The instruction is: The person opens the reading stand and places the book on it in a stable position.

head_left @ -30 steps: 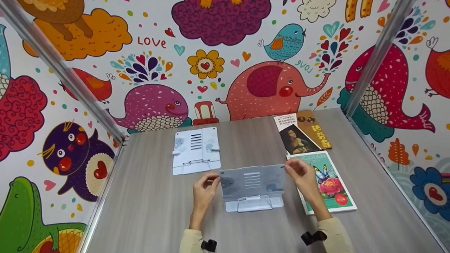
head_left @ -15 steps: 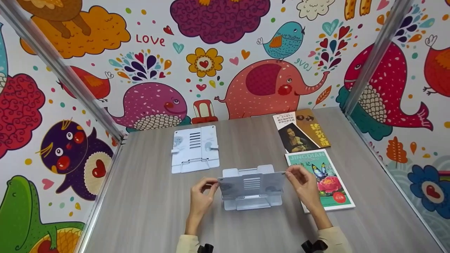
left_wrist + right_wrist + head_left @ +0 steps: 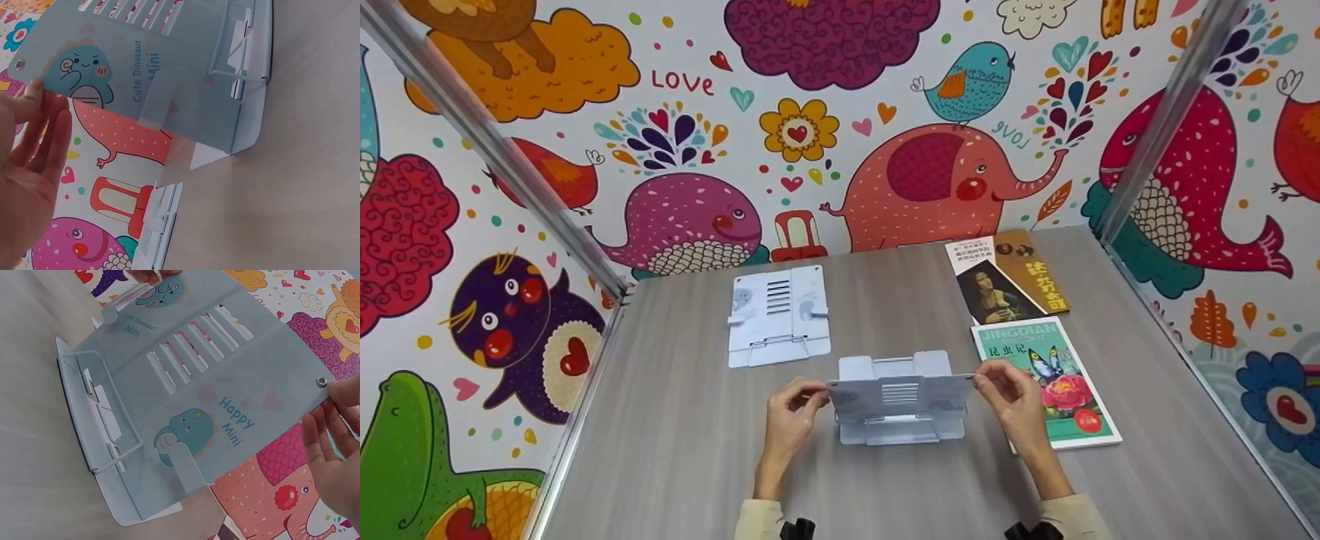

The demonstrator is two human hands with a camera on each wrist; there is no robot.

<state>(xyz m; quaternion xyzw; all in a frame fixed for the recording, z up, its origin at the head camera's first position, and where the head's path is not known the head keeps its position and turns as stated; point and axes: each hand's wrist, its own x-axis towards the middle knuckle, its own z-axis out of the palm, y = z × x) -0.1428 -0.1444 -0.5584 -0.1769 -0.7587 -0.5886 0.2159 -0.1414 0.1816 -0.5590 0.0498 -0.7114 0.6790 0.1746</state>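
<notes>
A pale blue-grey book stand with dinosaur prints and a row of slots is propped on the table, its panel raised and a base plate showing behind it. My left hand pinches the panel's upper left corner between thumb and fingers. At the upper right corner, beside a small metal eyelet, my right hand pinches the panel likewise. The right wrist view shows the wire page holder along the stand's lower ledge. A second, similar stand lies folded flat on the table behind my left hand.
A green-covered book lies partly behind my right hand. Beyond it are a book with a portrait cover and a brown book. Cartoon-printed walls enclose the wooden table at the back and sides.
The panel's top edge has come lower and towards me with both hands holding its corners. The base plate behind it has come into view. The folded stand and books have stayed in place.
</notes>
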